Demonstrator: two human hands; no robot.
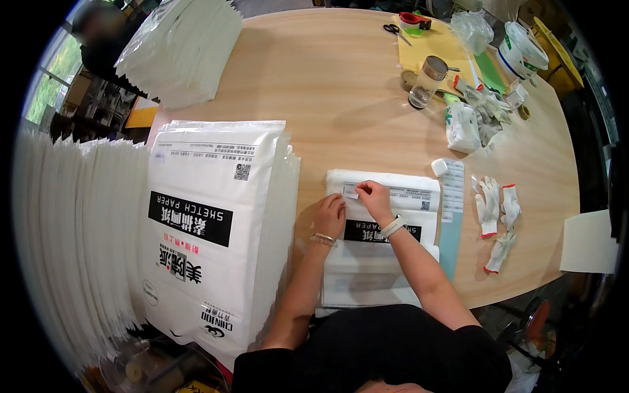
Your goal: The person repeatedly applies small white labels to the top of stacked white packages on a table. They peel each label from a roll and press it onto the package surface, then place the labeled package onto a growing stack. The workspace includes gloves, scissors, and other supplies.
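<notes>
In front of me lies a white plastic pack of sketch paper (393, 262) with a black printed band. Near its far left corner, a small white label (350, 190) lies against the pack's surface. My right hand (373, 200), with a pale band at the wrist, pinches the label's right side. Beside it, my left hand (332, 213), wearing a bracelet, rests on the pack's left edge with its fingers slightly bent. A sheet of labels (453, 190) on a blue-green backing lies just right of the pack, with a small white case (439, 168) at its far end.
A tall stack of paper packs (219, 196) stands at left, beside more packs (85, 242); another pile (180, 52) sits far left. White gloves (488, 206) lie at right. Farther back are a glass jar (429, 82), scissors (395, 31), tape dispenser (415, 23) and white bucket (522, 52).
</notes>
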